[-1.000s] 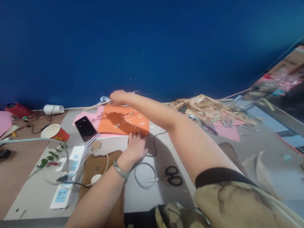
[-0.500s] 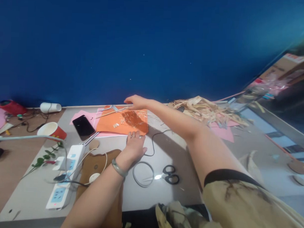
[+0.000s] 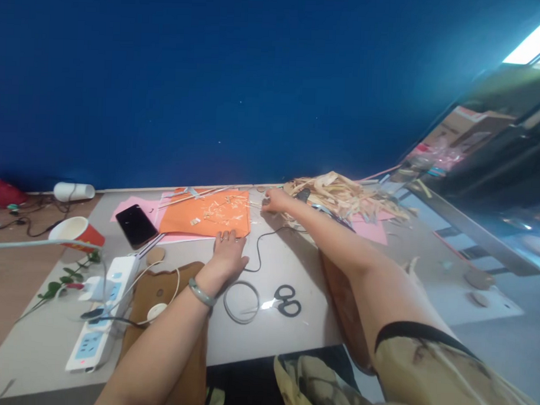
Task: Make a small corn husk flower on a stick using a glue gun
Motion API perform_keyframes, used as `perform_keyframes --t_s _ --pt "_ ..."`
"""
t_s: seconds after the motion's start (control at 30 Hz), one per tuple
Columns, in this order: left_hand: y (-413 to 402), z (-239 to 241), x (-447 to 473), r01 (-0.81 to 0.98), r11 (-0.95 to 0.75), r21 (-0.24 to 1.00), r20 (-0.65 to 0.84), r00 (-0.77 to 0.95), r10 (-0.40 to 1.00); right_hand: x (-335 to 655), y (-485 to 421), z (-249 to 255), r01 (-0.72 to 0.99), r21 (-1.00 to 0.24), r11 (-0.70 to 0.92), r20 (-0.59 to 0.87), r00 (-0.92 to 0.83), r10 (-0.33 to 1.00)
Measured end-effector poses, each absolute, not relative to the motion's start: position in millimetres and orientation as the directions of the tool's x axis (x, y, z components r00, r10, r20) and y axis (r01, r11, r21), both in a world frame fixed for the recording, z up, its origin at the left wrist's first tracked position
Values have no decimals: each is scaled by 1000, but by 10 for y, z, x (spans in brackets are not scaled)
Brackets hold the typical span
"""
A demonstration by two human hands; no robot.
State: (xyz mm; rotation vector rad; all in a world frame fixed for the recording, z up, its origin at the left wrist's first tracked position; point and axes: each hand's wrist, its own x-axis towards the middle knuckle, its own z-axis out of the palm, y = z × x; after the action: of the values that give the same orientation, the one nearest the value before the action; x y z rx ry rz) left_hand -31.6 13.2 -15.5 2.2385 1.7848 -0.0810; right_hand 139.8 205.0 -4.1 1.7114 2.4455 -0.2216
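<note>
My left hand (image 3: 227, 254) lies flat, fingers spread, on the near edge of an orange sheet (image 3: 203, 215) strewn with pale scraps. A green bangle sits on that wrist. My right hand (image 3: 274, 200) reaches far across the table, just right of the orange sheet and at the left edge of a heap of dried straw strips (image 3: 341, 196). Its fingers are curled and partly hidden, so whether they hold anything is unclear. Thin sticks (image 3: 194, 194) lie along the sheet's far edge.
Black scissors (image 3: 284, 300), a wire ring (image 3: 241, 302), a black cable (image 3: 262, 246), a black phone (image 3: 136, 225), a white power strip (image 3: 100, 315), a red paper cup (image 3: 76, 231), a brown leather piece (image 3: 160, 293) and pink paper (image 3: 373, 230) lie around. A blue wall stands behind.
My right hand swept rightward from the orange sheet's far left corner to its right side by the straw heap. The left hand stayed put. The view shifted right.
</note>
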Motion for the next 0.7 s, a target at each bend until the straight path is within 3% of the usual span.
perform_keyframes --t_s 0.4,0.7 --pt "148 -181 -317 963 -204 175 -209 238 948 1059 2044 -244 924 -167 345 -258 -378 889" --pt "161 -213 -319 962 -195 189 -211 234 949 864 2129 41 905 -210 370 -294 -419 859"
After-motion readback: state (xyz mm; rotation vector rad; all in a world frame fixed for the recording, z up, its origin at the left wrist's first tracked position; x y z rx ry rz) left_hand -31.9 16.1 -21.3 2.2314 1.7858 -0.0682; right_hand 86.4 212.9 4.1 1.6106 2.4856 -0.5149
